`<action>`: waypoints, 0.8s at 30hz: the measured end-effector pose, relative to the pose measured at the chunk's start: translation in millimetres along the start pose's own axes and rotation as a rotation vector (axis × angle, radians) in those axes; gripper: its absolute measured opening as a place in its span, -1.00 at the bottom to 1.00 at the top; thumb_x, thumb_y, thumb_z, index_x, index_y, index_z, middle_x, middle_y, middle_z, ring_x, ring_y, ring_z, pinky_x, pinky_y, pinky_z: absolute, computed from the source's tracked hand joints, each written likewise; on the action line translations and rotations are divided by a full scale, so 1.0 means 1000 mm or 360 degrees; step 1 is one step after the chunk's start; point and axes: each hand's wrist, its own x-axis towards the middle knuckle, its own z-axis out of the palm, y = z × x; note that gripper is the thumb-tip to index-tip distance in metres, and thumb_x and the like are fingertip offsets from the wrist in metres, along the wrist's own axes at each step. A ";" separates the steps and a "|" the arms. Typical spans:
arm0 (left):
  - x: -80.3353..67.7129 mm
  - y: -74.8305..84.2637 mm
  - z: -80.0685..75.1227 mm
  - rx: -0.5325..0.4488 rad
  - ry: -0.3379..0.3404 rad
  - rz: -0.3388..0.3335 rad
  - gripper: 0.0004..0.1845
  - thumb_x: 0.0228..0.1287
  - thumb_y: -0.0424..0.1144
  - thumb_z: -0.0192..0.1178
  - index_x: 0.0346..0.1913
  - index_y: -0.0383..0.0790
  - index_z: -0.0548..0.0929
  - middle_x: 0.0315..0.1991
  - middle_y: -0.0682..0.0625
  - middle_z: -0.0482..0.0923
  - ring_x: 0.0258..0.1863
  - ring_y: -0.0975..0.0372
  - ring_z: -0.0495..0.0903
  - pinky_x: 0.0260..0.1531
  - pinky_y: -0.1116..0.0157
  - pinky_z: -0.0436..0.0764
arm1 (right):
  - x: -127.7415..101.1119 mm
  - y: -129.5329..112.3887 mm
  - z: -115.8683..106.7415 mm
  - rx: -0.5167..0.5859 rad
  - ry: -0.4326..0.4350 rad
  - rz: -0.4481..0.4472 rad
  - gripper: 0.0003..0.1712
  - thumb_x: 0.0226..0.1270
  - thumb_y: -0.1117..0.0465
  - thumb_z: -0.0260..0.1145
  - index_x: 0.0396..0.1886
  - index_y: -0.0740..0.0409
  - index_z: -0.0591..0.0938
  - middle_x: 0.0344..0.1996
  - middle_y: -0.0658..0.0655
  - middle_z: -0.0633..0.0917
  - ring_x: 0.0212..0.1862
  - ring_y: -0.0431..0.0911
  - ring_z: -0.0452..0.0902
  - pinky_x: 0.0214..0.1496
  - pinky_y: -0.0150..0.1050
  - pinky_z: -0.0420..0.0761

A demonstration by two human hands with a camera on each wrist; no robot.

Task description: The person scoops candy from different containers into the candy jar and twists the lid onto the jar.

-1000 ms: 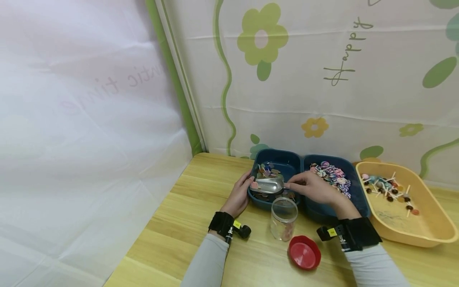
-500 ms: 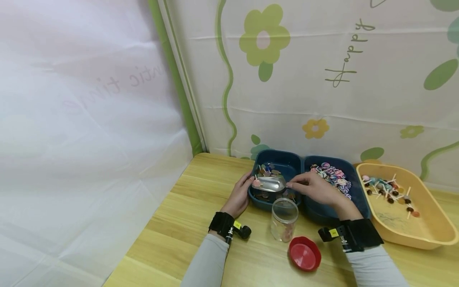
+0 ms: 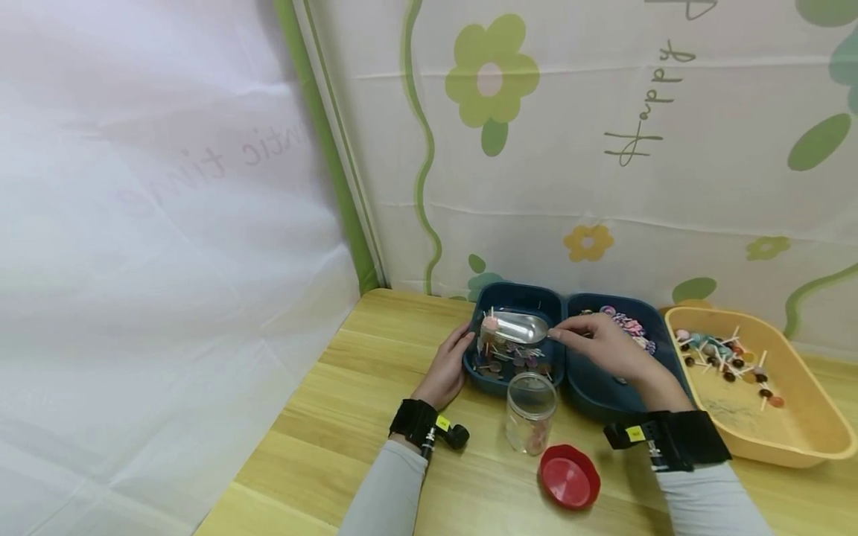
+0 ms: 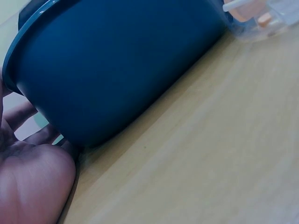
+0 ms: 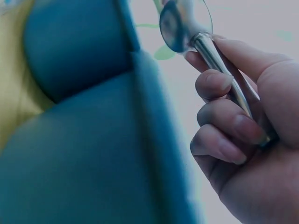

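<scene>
Even, bright, diffuse light in the head view, soft shadows on the wooden table (image 3: pixel 348 417), wide-angle bending at frame edges, both wrist views blurred, glare on the metal scoop (image 3: pixel 519 327).

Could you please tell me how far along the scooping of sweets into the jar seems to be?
Already done: the red lid is off, and the clear jar holds a few sweets at its bottom. In hand: the right hand grips the metal scoop, lifted above the left blue tray with a lollipop on it; the left hand steadies that tray. Left: emptying the scoop, filling most of the jar, capping it.
</scene>
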 end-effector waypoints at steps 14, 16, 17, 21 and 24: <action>-0.001 -0.001 -0.001 -0.0018 -0.0004 0.0002 -0.49 0.69 -0.16 -0.11 0.57 -0.13 0.27 0.58 -0.20 0.09 0.55 0.02 0.14 0.50 0.07 0.20 | -0.020 -0.020 -0.039 -0.0024 0.0106 0.0072 -0.73 0.58 0.15 0.24 0.02 0.14 0.78 -0.15 0.11 0.73 -0.23 -0.08 0.54 -0.24 -0.27 0.63; -0.001 -0.002 -0.001 -0.0031 -0.0007 -0.0005 -0.49 0.69 -0.16 -0.10 0.58 -0.12 0.26 0.59 -0.20 0.08 0.56 0.02 0.13 0.51 0.07 0.19 | -0.023 -0.023 -0.043 -0.0021 0.0101 0.0056 -0.74 0.58 0.17 0.23 0.01 0.15 0.78 -0.15 0.12 0.74 -0.24 -0.08 0.56 -0.23 -0.28 0.64; -0.001 -0.001 -0.001 -0.0038 -0.0009 -0.0006 -0.48 0.69 -0.16 -0.10 0.59 -0.12 0.24 0.60 -0.20 0.07 0.56 0.02 0.12 0.51 0.07 0.18 | -0.024 -0.024 -0.046 -0.0024 0.0096 0.0042 -0.75 0.58 0.17 0.23 0.01 0.15 0.78 -0.15 0.12 0.74 -0.24 -0.08 0.56 -0.22 -0.29 0.65; 0.000 -0.001 -0.001 -0.0048 -0.0021 -0.0005 -0.46 0.69 -0.15 -0.09 0.61 -0.13 0.20 0.61 -0.21 0.03 0.57 0.01 0.10 0.52 0.06 0.16 | -0.034 -0.031 -0.058 -0.0067 0.0090 -0.0008 -0.77 0.58 0.22 0.23 0.00 0.16 0.78 -0.22 0.08 0.74 -0.28 -0.07 0.55 -0.27 -0.29 0.63; 0.000 0.000 0.000 -0.0039 -0.0017 0.0000 -0.46 0.69 -0.15 -0.10 0.60 -0.15 0.20 0.61 -0.21 0.04 0.57 0.02 0.10 0.52 0.06 0.16 | -0.042 -0.039 -0.067 -0.0098 0.0108 -0.0028 -0.78 0.56 0.25 0.24 0.00 0.14 0.77 -0.33 0.06 0.69 -0.36 -0.07 0.50 -0.40 -0.27 0.54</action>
